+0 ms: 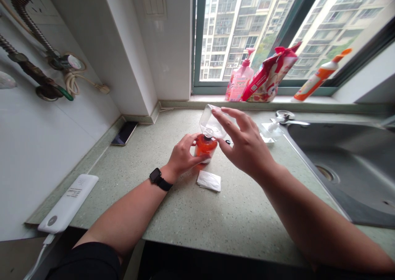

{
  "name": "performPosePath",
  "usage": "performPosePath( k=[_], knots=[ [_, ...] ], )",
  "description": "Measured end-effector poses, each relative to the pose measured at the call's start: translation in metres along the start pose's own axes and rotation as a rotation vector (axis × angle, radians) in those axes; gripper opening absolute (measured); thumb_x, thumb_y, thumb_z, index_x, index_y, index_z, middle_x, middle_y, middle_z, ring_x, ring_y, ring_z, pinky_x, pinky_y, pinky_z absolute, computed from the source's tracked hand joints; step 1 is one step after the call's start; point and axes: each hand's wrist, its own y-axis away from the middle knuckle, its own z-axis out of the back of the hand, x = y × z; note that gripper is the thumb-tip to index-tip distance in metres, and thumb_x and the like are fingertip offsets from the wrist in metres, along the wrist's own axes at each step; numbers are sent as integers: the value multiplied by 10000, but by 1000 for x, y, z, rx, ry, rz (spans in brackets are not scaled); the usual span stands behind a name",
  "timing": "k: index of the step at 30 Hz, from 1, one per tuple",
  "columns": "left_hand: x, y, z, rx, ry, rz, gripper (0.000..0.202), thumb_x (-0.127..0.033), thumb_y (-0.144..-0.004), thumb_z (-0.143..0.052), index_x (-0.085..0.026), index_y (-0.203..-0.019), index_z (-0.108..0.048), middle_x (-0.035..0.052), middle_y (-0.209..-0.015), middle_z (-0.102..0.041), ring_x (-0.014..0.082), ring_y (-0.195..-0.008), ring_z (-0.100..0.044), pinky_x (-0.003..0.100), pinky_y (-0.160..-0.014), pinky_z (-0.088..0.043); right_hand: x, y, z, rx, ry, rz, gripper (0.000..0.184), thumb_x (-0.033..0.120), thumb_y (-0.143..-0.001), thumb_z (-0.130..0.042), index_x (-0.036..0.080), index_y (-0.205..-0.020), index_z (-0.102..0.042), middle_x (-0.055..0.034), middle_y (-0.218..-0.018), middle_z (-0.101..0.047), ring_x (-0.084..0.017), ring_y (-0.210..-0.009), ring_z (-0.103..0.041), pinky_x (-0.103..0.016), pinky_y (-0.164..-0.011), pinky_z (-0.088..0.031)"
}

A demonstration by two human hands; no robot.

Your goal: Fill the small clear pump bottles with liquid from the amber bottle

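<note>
Bottle (206,146) toward counter's (173,125) back edge, left hand (183,154) pinching it (likely slick; grip body); right hand (247,142), fingers spread, holding container (206,119).

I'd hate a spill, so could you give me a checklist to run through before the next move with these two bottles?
1. Orange bottle upright on the counter: ok.
2. Left hand holding the orange bottle: ok.
3. Clear bottle neck-down above the orange one: ok.
4. Right hand firmly gripping the clear bottle: cannot tell; contact is partly hidden.
5. Necks sealed together: cannot tell.
6. Folded tissue near the orange bottle: ok.
</note>
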Motion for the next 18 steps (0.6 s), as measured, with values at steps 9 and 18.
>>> performPosePath(
  k=[9,18],
  knots=[
    [0,0,0,-2,7,-3,641,-584,-897,-857,-224,-1369,-616,114,-1259,-719,249,-1041,-734,447,-933,-649,1,0,0,-7,11,10,858,94,-959,-613,376,-1720,-335,-137,-1553,-566,-359,-1405,-584,-598,-1167,-506],
    [2,0,-1,3,23,5,636,-607,-894,-851,-229,-1349,-619,114,-1237,-723,251,-1036,-733,454,-923,-658,1,0,2,-1,8,26,892,93,-957,-617,409,-1729,-302,-118,-1560,-569,-354,-1394,-588,-605,-1169,-501]
  ],
)
